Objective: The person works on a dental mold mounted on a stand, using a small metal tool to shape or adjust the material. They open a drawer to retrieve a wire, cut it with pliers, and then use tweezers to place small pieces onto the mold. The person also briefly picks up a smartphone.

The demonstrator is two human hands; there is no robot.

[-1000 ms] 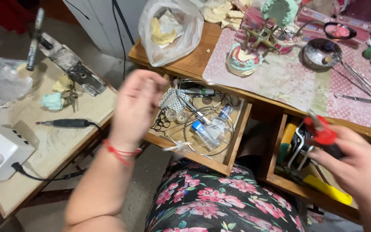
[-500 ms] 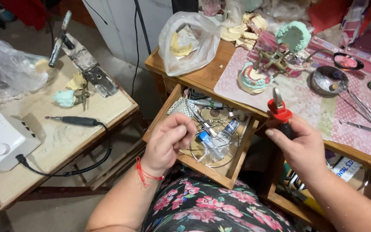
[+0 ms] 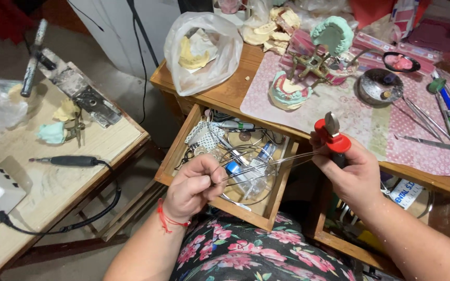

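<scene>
- Nearest the camera, a flowered lap (image 3: 266,255) fills the bottom edge, with both forearms reaching out over it.
- The left hand (image 3: 194,187), a red thread at the wrist, is closed in a pinch on thin silvery wire (image 3: 266,164). A moment ago that hand was down among the drawer's contents; now it has lifted clear with the strands drawn out level, so the wire is out of the drawer and in hand.
- The wire runs taut from that pinch across to the right hand (image 3: 352,174), above the open wooden drawer (image 3: 175,156). How many strands there are is hard to tell, since they are fine and glinting.
- The right hand is wrapped around red-handled cutters (image 3: 333,134), held upright with the jaws pointing up. It has come down from the desk edge to meet the wire's far end, bringing the tool to the work.
- Inside the drawer lie small vials, a clear bag and tangled cords.
- Beyond it, on the patterned mat (image 3: 360,114), sit a green dental cast (image 3: 287,91), a brass articulator (image 3: 313,65), a metal bowl (image 3: 376,88) and long slim instruments.
- Farther left stands a plastic bag of casts (image 3: 204,47); a side table (image 3: 48,171) holds a black handpiece (image 3: 71,161).
</scene>
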